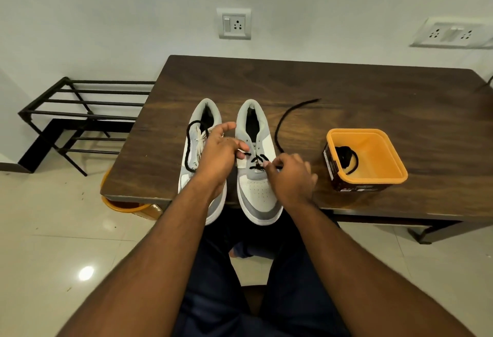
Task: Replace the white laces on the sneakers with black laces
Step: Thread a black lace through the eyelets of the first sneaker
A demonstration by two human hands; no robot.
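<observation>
A dark wooden worktop [373, 91] stands against a white wall – two socket plates [234, 24] above it, a black metal rack [80, 112] to its left.

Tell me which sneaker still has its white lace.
The left sneaker, under the left hand: white lace still crosses its eyelets. The right sneaker carries only black lace.

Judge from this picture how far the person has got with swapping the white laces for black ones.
Done: the right sneaker has no white lace and black lace crosses its lowest eyelets. In hand: the right hand pinches the black lace at an eyelet, while the left hand holds the shoe's other side. Left: the upper eyelets, and the left sneaker, still white-laced; another black lace waits in the orange tub.
</observation>
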